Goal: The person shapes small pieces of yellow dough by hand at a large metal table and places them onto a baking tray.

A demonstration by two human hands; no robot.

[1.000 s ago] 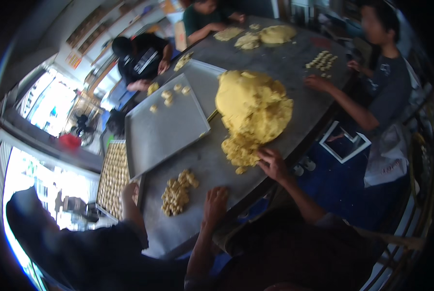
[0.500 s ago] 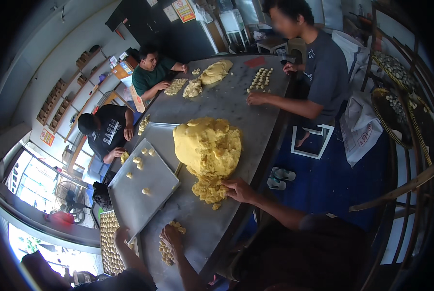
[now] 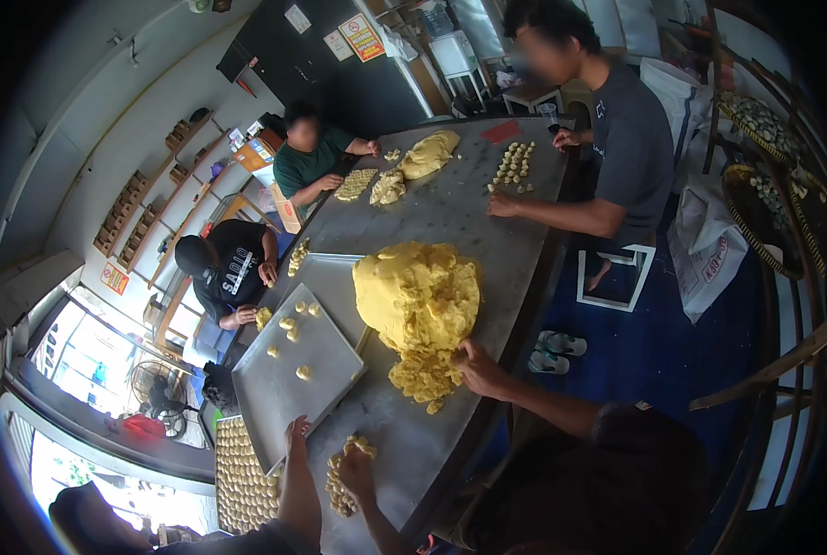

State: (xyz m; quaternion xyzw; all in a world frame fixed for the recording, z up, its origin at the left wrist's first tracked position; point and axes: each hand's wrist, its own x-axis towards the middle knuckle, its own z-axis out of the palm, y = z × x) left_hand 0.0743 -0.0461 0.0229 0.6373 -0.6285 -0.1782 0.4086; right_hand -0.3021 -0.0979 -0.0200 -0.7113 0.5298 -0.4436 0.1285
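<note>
A large mound of yellow dough point(image 3: 413, 291) sits on the metal table, with crumbly broken dough point(image 3: 423, 377) at its near edge. My right hand point(image 3: 480, 370) is at that crumbly edge, fingers bent and pinching at the dough. Nearer to me, my left hand point(image 3: 356, 474) is over a cluster of small dough pieces point(image 3: 342, 499). Its fingers are curled, and what lies inside them is hidden. Left of the mound, a metal tray point(image 3: 284, 388) holds several dough balls point(image 3: 289, 326).
A tray filled with rows of dough balls point(image 3: 238, 462) lies at the lower left. A co-worker's hand point(image 3: 298, 433) is by the metal tray's near corner. Other people sit around the table point(image 3: 460, 208), with more dough point(image 3: 429, 155) at the far end. A white stool point(image 3: 617, 277) stands right.
The whole view has shifted, so things appear farther right and lower. The nearby co-worker's hand has moved up along the tray's edge. My hands stay at the same dough.
</note>
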